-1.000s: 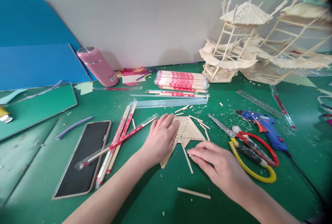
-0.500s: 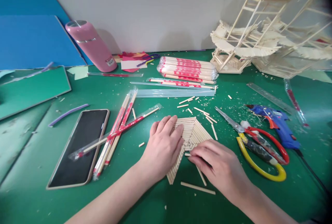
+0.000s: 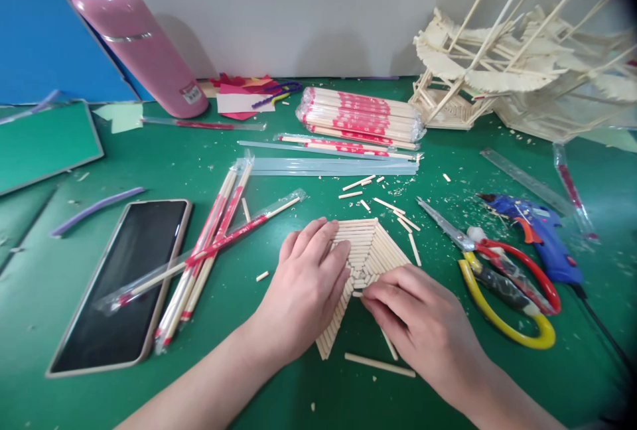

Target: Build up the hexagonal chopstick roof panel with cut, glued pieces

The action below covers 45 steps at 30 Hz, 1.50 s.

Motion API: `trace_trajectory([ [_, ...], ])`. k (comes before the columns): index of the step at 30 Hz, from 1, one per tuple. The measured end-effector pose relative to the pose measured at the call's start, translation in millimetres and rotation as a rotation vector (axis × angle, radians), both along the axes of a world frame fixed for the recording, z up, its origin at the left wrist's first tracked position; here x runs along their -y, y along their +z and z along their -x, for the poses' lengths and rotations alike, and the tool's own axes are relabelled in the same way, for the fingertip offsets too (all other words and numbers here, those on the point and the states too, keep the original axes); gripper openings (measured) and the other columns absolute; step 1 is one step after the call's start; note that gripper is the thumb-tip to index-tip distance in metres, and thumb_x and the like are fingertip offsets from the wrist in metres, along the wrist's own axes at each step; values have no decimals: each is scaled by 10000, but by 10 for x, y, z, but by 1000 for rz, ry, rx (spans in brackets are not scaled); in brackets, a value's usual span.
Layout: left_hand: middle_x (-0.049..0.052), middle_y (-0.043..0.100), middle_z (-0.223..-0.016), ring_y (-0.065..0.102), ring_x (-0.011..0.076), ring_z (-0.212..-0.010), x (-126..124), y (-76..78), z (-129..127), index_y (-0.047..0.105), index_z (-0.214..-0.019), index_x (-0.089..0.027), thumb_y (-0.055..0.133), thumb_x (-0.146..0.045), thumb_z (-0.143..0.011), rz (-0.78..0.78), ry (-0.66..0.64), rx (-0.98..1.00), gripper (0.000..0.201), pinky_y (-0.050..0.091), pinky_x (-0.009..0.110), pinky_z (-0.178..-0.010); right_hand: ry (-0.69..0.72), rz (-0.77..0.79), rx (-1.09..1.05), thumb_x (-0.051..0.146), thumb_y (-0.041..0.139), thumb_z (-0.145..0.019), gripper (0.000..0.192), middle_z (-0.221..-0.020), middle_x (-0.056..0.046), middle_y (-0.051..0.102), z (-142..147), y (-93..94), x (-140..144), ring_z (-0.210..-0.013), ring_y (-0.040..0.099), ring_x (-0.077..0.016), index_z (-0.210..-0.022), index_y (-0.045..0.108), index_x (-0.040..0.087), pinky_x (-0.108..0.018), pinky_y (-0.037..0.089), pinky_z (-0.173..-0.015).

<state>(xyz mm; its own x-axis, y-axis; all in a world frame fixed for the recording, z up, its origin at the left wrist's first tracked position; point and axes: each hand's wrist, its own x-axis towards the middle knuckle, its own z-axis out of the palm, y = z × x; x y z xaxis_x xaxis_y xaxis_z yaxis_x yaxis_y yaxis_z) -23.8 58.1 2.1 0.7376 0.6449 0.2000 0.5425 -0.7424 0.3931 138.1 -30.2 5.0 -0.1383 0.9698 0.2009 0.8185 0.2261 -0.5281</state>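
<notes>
Beneath my hands lies a fan-shaped panel of short wooden sticks [image 3: 362,244], laid in wedge sections around a small centre. My left hand [image 3: 307,284] rests flat over the panel's left side, fingers stretched out. My right hand [image 3: 423,314] is closed in a pinch at the centre, on a short stick piece [image 3: 357,294] whose left end shows; the fingers cover the rest. A loose longer stick [image 3: 379,364] lies just below the panel. Another stick [image 3: 390,345] is partly hidden under my right hand.
Scissors [image 3: 490,271] and a blue glue gun [image 3: 535,234] lie at right. A phone [image 3: 119,284] and wrapped chopsticks [image 3: 206,251] are at left. Behind stand a chopstick bundle [image 3: 361,115], a pink bottle [image 3: 144,52] and a stick-built model [image 3: 488,78]. Stick offcuts [image 3: 398,211] are scattered about.
The camera view has shifted slightly closer and lower. My right hand has brought the short stick piece a little nearer the panel's centre; my left hand stays on the panel.
</notes>
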Motion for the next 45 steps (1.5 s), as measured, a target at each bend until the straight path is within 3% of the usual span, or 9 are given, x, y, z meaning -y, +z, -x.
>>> trace_trajectory([
  [7, 151, 480, -1233, 361, 303, -1205, -7, -29, 9, 518, -1090, -135, 398, -180, -873, -2, -11, 29, 252, 381, 483, -915, -36, 31, -10, 142, 498, -847, 114, -792, -24, 583, 37, 6, -2, -729, 543, -144, -849, 594, 203, -300, 451, -678],
  [12, 152, 466, -1253, 343, 307, -1222, 7, 37, 27, 512, -1103, -145, 435, -201, -851, 38, -21, 23, 269, 332, 498, -929, -84, 22, -91, 141, 523, -839, 91, -784, -6, 580, 41, -27, 19, -723, 553, -123, -834, 578, 214, -266, 451, -675],
  [19, 80, 532, -1143, 333, 290, -1232, 88, 108, 33, 583, -829, -206, 475, -177, -801, 56, -179, 75, 115, 125, 577, -1002, -144, -9, -126, 188, 559, -828, 52, -699, 6, 554, 13, -60, 43, -635, 530, -109, -777, 568, 191, -238, 425, -584],
  [22, 69, 546, -1106, 354, 272, -1212, 137, 71, 11, 578, -790, -197, 488, -141, -790, 30, -158, 72, 106, 98, 570, -1023, -149, -39, -122, 200, 566, -828, 96, -667, 11, 538, 1, -85, 43, -604, 510, -106, -734, 548, 187, -236, 406, -563],
  [33, 43, 581, -899, 477, 212, -970, 199, -42, -48, 560, -731, -167, 414, -163, -854, -10, -87, 135, 191, 206, 487, -1001, -144, -2, -142, 196, 550, -830, 129, -655, 4, 518, 8, -92, 29, -607, 486, -123, -704, 526, 189, -256, 387, -548],
  [40, 38, 583, -898, 489, 205, -950, 211, -16, -45, 557, -787, -163, 449, -120, -836, -2, -83, 118, 126, 230, 476, -994, -150, 39, -194, 162, 538, -820, 75, -691, -5, 536, 8, -71, 44, -631, 505, -134, -756, 552, 199, -272, 417, -567],
  [45, 69, 529, -975, 456, 227, -975, 199, 1, -51, 537, -864, -156, 479, -48, -761, 99, -89, 146, 160, 280, 486, -967, -131, 67, -204, 153, 520, -822, 87, -791, -20, 557, 9, -31, 2, -715, 536, -145, -873, 556, 213, -279, 445, -621],
])
